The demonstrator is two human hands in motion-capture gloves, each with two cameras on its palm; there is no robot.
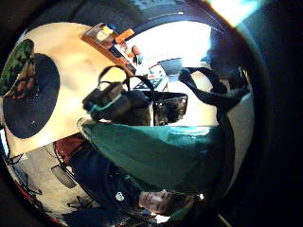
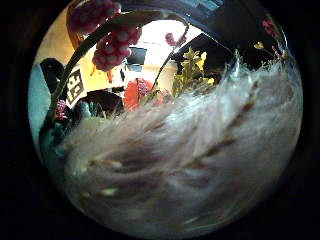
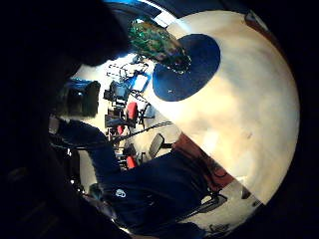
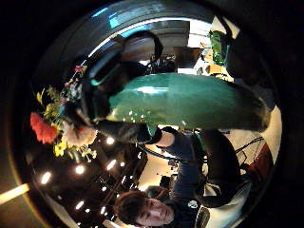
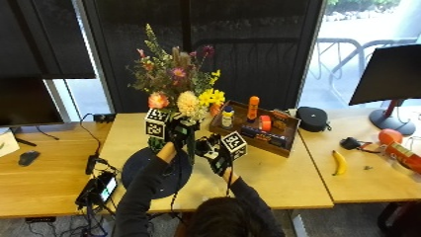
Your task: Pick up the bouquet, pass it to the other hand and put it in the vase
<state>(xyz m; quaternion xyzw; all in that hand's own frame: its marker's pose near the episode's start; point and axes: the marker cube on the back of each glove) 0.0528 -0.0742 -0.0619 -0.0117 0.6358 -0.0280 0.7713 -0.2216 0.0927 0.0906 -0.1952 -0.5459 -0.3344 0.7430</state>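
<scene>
Right hand [image 5: 216, 154], nearest, hovers with fingers relaxed, holding nothing, just beside the stems. Left hand [image 5: 176, 134] grips the upright bouquet [image 5: 176, 81] by its stems, directly above the vase [image 5: 156, 143] on its dark mat [image 5: 148, 173].

**An office or lab workspace by tall windows**

I am looking at pale wooden surfaces [image 5: 276, 173] pushed together in front of tall dark windows [image 5: 250, 44]. A monitor [image 5: 395, 74] stands at the right, a computer mouse [image 5: 29, 158] lies at the left, and cables trail over the edge. Through the palm views I see office chairs [image 3: 130, 112] on a pale floor and round ceiling lights [image 4: 78, 168].
</scene>
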